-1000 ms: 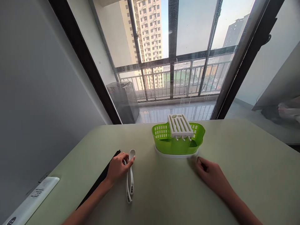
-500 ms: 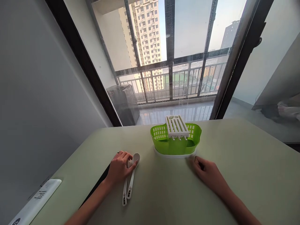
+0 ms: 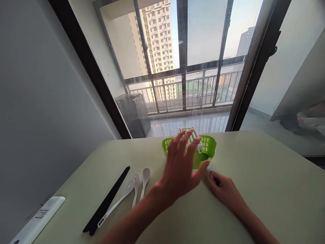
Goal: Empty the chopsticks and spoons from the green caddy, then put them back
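My left hand (image 3: 179, 166) is open, its fingers spread in front of the green basket (image 3: 209, 144) and hiding much of it. A white slotted rack (image 3: 193, 134) sits across the basket's top, partly behind my fingers. Just right of the basket's front edge, my right hand (image 3: 222, 186) rests on the table in a loose fist, with nothing visible in it. To the left of my left forearm lie three white spoons: one spoon (image 3: 130, 185) slants outward, another spoon (image 3: 136, 179) lies beside it, and a third spoon (image 3: 146, 176) is furthest right. Black chopsticks (image 3: 109, 198) lie left of them.
A long white device with printed labels (image 3: 48, 211) lies at the left edge of the pale green table (image 3: 254, 159). Beyond the table's far edge is a dark-framed glass door (image 3: 232, 115) opening onto a balcony with a grey appliance (image 3: 134, 113).
My left hand has left the spoons and moved right to the front of the basket, fingers spreading. The spoons and chopsticks are now uncovered. My right hand stays in place.
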Demonstrator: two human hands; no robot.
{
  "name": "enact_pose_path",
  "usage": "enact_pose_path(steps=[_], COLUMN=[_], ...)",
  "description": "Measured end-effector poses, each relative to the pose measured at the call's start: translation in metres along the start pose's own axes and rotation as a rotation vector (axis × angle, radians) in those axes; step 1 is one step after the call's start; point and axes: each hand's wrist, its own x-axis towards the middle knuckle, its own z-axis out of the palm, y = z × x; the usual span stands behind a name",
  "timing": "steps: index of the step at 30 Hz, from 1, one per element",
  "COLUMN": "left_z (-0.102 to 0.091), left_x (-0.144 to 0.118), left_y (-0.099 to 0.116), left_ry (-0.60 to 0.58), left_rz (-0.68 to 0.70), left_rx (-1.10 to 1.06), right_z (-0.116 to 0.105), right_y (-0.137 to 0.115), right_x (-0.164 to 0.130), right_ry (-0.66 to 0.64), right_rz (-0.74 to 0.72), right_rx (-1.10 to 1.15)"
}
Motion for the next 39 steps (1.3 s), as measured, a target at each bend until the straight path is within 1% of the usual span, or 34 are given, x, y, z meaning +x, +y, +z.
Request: enact_pose_path(steps=[2,5,6,8,11,14,17,21,23,25,28,30,33,35,37,38,39], left_z=[0.014,0.031,0.032,0.03,0.016,-0.004,-0.024,-0.052,-0.065,-0.075,-0.088,-0.093,-0.092,-0.085,-0.07,-0.06,-0.049], left_x=[0.009,0.008,0.005,-0.002,-0.01,-0.014,-0.019,-0.035,-0.044,-0.053,-0.061,-0.064,-0.07,-0.079,-0.093,-0.1,-0.107], left_y=[0.002,-0.014,-0.022,-0.037,-0.061,-0.089,-0.124,-0.166,-0.179,-0.187,-0.192,-0.192,-0.182,-0.165,-0.14,-0.125,-0.11], left_ry=[-0.056,-0.09,-0.088,-0.077,-0.073,-0.07,-0.053,-0.058,-0.056,-0.054,-0.062,-0.073,-0.061,-0.021,0.022,0.016,-0.03], left_rz=[0.012,0.013,0.021,0.047,0.07,0.051,-0.027,-0.139,-0.168,-0.182,-0.207,-0.233,-0.262,-0.243,-0.19,-0.158,-0.116], left_rx=[0.024,0.054,0.062,0.079,0.109,0.158,0.223,0.308,0.34,0.363,0.38,0.385,0.392,0.382,0.343,0.307,0.251], right_z=[0.0,0.002,0.003,0.004,0.004,0.003,0.003,0.005,0.006,0.007,0.008,0.008,0.009,0.01,0.011,0.012,0.012], right_y=[-0.001,0.001,0.003,0.005,0.005,0.003,0.001,0.001,0.003,0.004,0.004,0.005,0.005,0.006,0.006,0.006,0.006], right_x=[0.0,0.0,0.001,0.001,0.002,0.001,0.0,0.0,0.0,0.0,0.0,0.0,0.0,0.0,0.0,0.0,0.0], right_ry=[0.004,0.025,0.025,0.018,0.012,0.013,0.017,0.003,-0.003,-0.005,-0.001,0.002,0.009,0.009,0.006,0.007,0.009], right_rz=[-0.002,-0.028,-0.036,-0.04,-0.04,-0.037,-0.037,-0.053,-0.058,-0.059,-0.063,-0.07,-0.078,-0.088,-0.103,-0.11,-0.116], right_rx=[0.007,0.002,-0.003,-0.016,-0.031,-0.031,-0.033,-0.03,-0.029,-0.026,-0.025,-0.027,-0.039,-0.055,-0.072,-0.079,-0.085])
